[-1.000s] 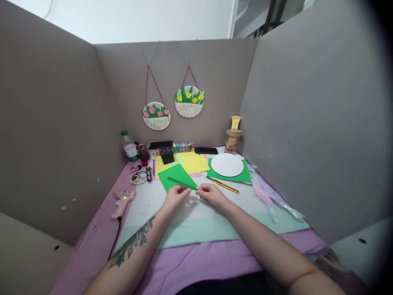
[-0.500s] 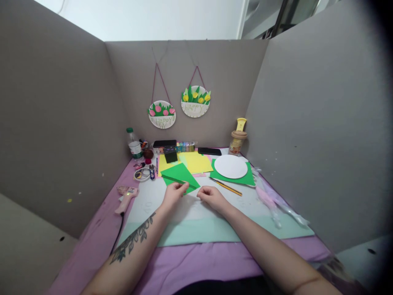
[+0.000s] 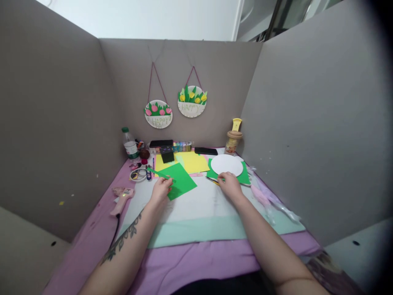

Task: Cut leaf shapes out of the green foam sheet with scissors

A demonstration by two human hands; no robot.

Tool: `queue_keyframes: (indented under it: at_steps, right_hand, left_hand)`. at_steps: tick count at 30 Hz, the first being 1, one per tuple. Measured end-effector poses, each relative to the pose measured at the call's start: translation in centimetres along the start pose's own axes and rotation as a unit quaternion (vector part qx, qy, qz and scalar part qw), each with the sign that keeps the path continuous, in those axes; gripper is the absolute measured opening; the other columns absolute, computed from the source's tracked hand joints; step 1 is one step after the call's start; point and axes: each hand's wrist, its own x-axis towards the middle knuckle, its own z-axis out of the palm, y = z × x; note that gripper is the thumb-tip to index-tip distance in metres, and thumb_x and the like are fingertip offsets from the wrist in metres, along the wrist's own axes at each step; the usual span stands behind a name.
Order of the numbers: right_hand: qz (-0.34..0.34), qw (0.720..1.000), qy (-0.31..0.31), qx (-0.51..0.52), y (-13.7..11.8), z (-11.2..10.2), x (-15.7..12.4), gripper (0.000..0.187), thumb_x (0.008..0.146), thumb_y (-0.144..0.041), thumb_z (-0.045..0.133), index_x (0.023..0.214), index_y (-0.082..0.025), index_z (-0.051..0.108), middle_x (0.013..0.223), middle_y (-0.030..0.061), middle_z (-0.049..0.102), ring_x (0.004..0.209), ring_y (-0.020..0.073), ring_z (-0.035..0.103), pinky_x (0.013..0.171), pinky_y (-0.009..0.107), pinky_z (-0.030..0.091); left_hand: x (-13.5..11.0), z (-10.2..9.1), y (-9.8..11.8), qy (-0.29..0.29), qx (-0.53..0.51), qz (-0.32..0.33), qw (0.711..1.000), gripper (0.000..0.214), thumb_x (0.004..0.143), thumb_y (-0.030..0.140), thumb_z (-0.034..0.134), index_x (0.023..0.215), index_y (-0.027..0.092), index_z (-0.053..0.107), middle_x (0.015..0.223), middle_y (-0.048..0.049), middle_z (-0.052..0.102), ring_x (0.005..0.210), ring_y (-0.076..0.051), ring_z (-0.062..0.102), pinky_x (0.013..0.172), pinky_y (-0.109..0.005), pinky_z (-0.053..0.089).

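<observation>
My left hand (image 3: 162,189) is closed in a pinch on a narrow green paper strip (image 3: 158,173), which slants up to the left over a larger green paper sheet (image 3: 184,181). At the front edge of a white paper plate (image 3: 225,163) is my right hand (image 3: 229,185), fingers bent downward. Its fingertips lie close to the plate and to two thin pencil- or brush-like tools (image 3: 211,180), partly covered by the hand. Whether they grip either one, I cannot tell. Beneath the plate lies another green sheet (image 3: 245,176).
Yellow sheets (image 3: 196,163) lie behind, with a black box (image 3: 167,155) on them. A pink glue gun (image 3: 123,200) with its cord, a tape roll (image 3: 138,175) and a bottle (image 3: 131,145) are at left. Clear plastic wrapping (image 3: 276,203) lies right. Two decorated plates (image 3: 192,107) hang on the back panel.
My left hand has moved left with the green strip, whose far end now points beyond the sheet. My right hand has gone right and forward to the plate's edge. The view has shifted slightly.
</observation>
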Motion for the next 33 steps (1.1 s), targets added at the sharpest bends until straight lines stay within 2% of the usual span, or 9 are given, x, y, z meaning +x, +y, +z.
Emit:
queue_keyframes:
  at_steps: [3, 7, 13, 16, 21, 24, 26, 29, 33]
  right_hand:
    - [0.038, 0.997, -0.021, -0.063, 1.6, -0.4, 0.6, 0.019, 0.081, -0.025, 0.054, 0.087, -0.016, 0.069, 0.093, 0.0105, 0.064, 0.094, 0.0229, 0.054, 0.085, 0.03, 0.035]
    - [0.038, 0.992, -0.083, -0.082, 1.5, 0.1, 0.4, 0.023, 0.078, -0.036, 0.06, 0.087, -0.017, 0.069, 0.094, 0.0118, 0.063, 0.093, 0.025, 0.055, 0.08, 0.03, 0.037]
    - [0.005, 0.989, -0.135, -0.054, 0.4, 1.0, -0.1, 0.012, 0.076, -0.024, 0.058, 0.081, -0.017, 0.067, 0.083, 0.0078, 0.066, 0.08, 0.021, 0.058, 0.067, 0.027, 0.036]
    - [0.03, 0.993, -0.11, -0.03, 1.1, 0.5, 0.2, 0.016, 0.078, -0.03, 0.057, 0.08, -0.017, 0.066, 0.081, 0.0078, 0.066, 0.075, 0.0201, 0.059, 0.064, 0.026, 0.037]
    - [0.139, 0.987, 0.023, -0.075, 3.9, -1.3, 1.1, 0.02, 0.082, -0.028, 0.051, 0.091, -0.016, 0.066, 0.093, 0.0122, 0.066, 0.087, 0.0234, 0.059, 0.071, 0.029, 0.039]
    - [0.2, 0.976, -0.048, -0.066, 4.9, -1.6, 1.3, 0.026, 0.084, -0.027, 0.048, 0.102, -0.017, 0.065, 0.089, 0.0129, 0.067, 0.082, 0.0244, 0.061, 0.071, 0.031, 0.041]
    - [0.2, 0.974, -0.089, -0.057, 5.0, -1.4, 1.3, 0.032, 0.085, -0.026, 0.048, 0.112, -0.017, 0.062, 0.094, 0.0142, 0.067, 0.084, 0.0258, 0.062, 0.073, 0.033, 0.042]
    - [0.18, 0.979, -0.076, -0.055, 4.4, -0.8, 1.2, 0.043, 0.085, -0.024, 0.047, 0.127, -0.018, 0.053, 0.104, 0.0163, 0.067, 0.092, 0.029, 0.062, 0.077, 0.035, 0.042]
    - [0.143, 0.987, -0.063, -0.038, 3.7, -0.4, 1.3, 0.045, 0.085, -0.018, 0.043, 0.129, -0.017, 0.053, 0.112, 0.0152, 0.065, 0.1, 0.0295, 0.06, 0.081, 0.035, 0.043]
  left_hand:
    - [-0.3, 0.2, -0.2, -0.038, 0.012, 0.001, 0.999, 0.045, 0.051, 0.035, 0.078, 0.085, 0.014, 0.055, 0.062, 0.0043, 0.054, 0.054, -0.008, 0.049, 0.051, -0.019, 0.032]
    - [-0.9, 0.6, -0.5, -0.079, 0.033, 0.01, 0.996, 0.043, 0.053, 0.036, 0.078, 0.08, 0.015, 0.054, 0.057, 0.0061, 0.049, 0.05, -0.007, 0.044, 0.05, -0.019, 0.031]
    - [-1.4, 0.9, -0.5, -0.096, 0.063, 0.033, 0.993, 0.04, 0.054, 0.039, 0.077, 0.079, 0.015, 0.056, 0.056, 0.0052, 0.049, 0.05, -0.007, 0.043, 0.05, -0.02, 0.029]
    - [-1.3, 0.8, -0.5, -0.096, 0.07, 0.047, 0.992, 0.039, 0.055, 0.04, 0.076, 0.077, 0.015, 0.055, 0.055, 0.0051, 0.049, 0.049, -0.008, 0.044, 0.05, -0.021, 0.03]
    - [-1.2, 0.8, -0.4, -0.097, 0.082, 0.059, 0.99, 0.036, 0.057, 0.039, 0.076, 0.073, 0.015, 0.054, 0.056, 0.0047, 0.049, 0.049, -0.008, 0.044, 0.049, -0.021, 0.03]
    - [-1.4, 0.8, -0.4, -0.104, 0.09, 0.062, 0.989, 0.035, 0.059, 0.038, 0.074, 0.076, 0.014, 0.055, 0.056, 0.005, 0.049, 0.05, -0.008, 0.044, 0.049, -0.02, 0.029]
    - [-1.6, 0.9, -0.3, -0.106, 0.096, 0.06, 0.988, 0.036, 0.059, 0.038, 0.074, 0.08, 0.014, 0.057, 0.055, 0.0056, 0.048, 0.049, -0.008, 0.042, 0.048, -0.02, 0.027]
    - [-1.7, 1.0, -0.2, -0.106, 0.098, 0.055, 0.988, 0.039, 0.058, 0.04, 0.074, 0.081, 0.014, 0.058, 0.053, 0.0065, 0.046, 0.046, -0.007, 0.039, 0.046, -0.02, 0.024]
    - [-1.7, 1.1, 0.0, -0.104, 0.097, 0.056, 0.988, 0.04, 0.057, 0.041, 0.075, 0.082, 0.014, 0.058, 0.054, 0.0063, 0.047, 0.046, -0.007, 0.039, 0.046, -0.02, 0.024]
